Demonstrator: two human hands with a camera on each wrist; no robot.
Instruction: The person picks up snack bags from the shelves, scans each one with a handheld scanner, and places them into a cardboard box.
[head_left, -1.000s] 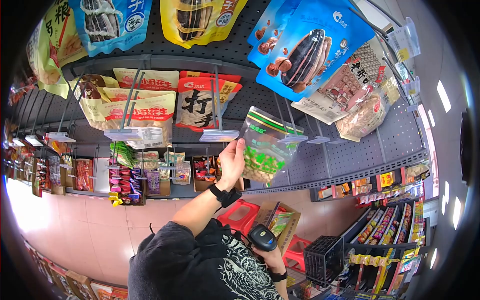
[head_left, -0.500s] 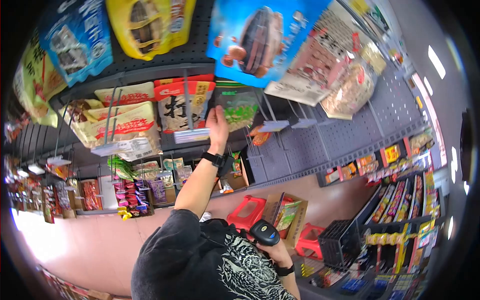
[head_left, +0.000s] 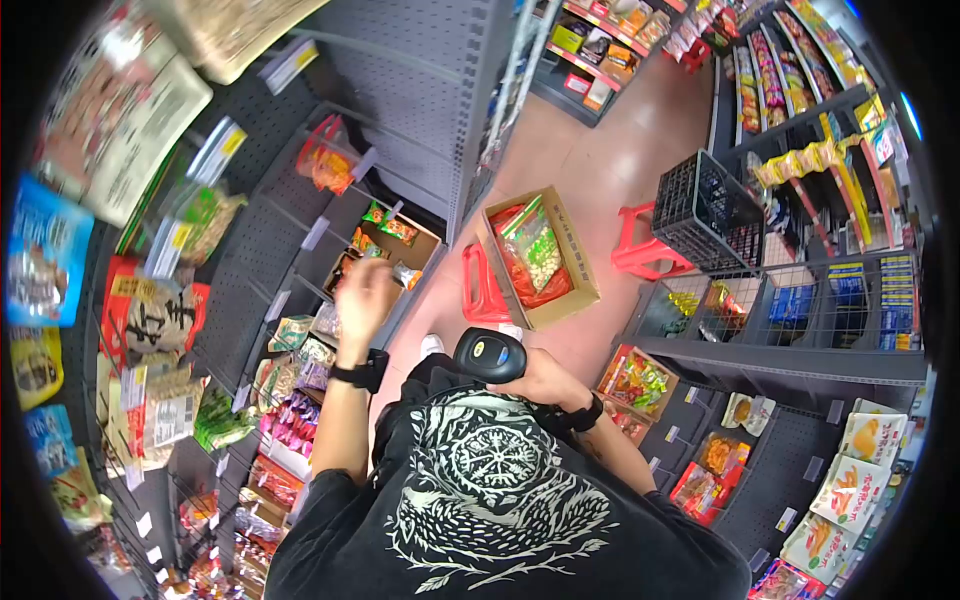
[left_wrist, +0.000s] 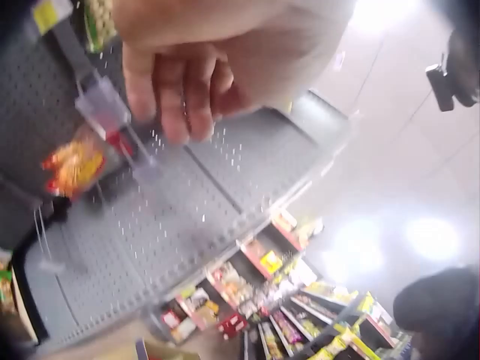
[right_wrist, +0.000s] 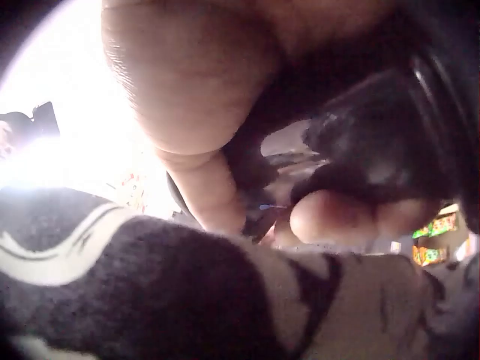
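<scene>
My left hand (head_left: 365, 300) is in the air beside the shelf and blurred in the head view. In the left wrist view its fingers (left_wrist: 199, 97) bend loosely with nothing between them. My right hand (head_left: 545, 382) grips a black handheld barcode scanner (head_left: 490, 357) close in front of the shirt; the shirt covers part of that hand in the right wrist view. At the left, a clear bag with green print (head_left: 208, 222) hangs behind a price tag holder. A similar green-printed bag (head_left: 535, 250) lies in an open cardboard box (head_left: 578, 255) on the far side of the scanner.
Red plastic stools (head_left: 640, 245) stand in the aisle, one beside the box. A black crate (head_left: 705, 215) is at the right. Hooks with tag holders (head_left: 315, 233) stick out from the left shelf. Snack shelves (head_left: 780, 430) line the right side.
My left hand has let go of the green-printed bag, now hanging on the shelf, and has drawn back from it. The head view has turned right. The right hand still holds the scanner.
</scene>
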